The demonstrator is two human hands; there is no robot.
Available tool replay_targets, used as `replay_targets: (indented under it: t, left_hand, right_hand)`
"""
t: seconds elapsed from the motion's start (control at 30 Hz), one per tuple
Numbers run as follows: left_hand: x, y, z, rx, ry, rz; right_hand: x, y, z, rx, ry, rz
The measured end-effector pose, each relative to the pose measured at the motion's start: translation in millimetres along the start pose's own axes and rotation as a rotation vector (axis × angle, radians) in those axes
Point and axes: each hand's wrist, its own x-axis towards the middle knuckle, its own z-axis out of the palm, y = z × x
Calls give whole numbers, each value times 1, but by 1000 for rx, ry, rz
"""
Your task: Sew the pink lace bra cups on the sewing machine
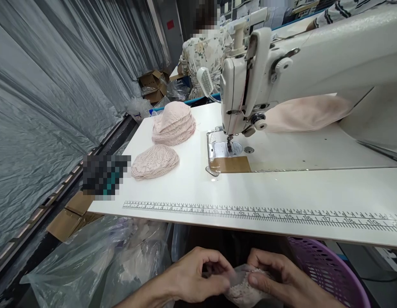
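Below the table's front edge, my right hand (278, 276) grips a pale pink lace piece (245, 291) with a sheer edge, thumb on top. My left hand (201, 276) pinches the left edge of the same piece between thumb and fingers; its fingertips are slightly blurred. On the white table above lie two stacks of pale pink lace pieces: a taller stack (174, 124) at the back and a lower stack (155, 162) nearer me. A white sewing machine (237, 90) stands to their right, its needle and presser foot over the metal plate (224, 149).
A ruler strip (262, 214) runs along the table's front edge. Under the table are a purple basket (333, 273) at right and clear plastic bags (121, 261) at left. Pale pink fabric (307, 113) lies beneath the machine arm. A person in a floral top (203, 53) sits beyond.
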Motion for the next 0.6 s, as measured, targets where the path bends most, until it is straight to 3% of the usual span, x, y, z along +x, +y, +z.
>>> replay_targets:
  t: [0.17,0.27,0.43,0.6]
  left_hand:
    - [0,-7,3,194,33,25]
    - [-2,-6,-1,99,-7,82]
    - [-3,-6,-5,-74,-46,-93]
    - [1,-10,0,-168,-116,-92]
  right_hand:
    - [-6,10,-4,48,25,3]
    - [-9,18,-6,97,-6,6]
    - [-11,19,-8,109,-18,17]
    - [-14,12,-4,133,1,27]
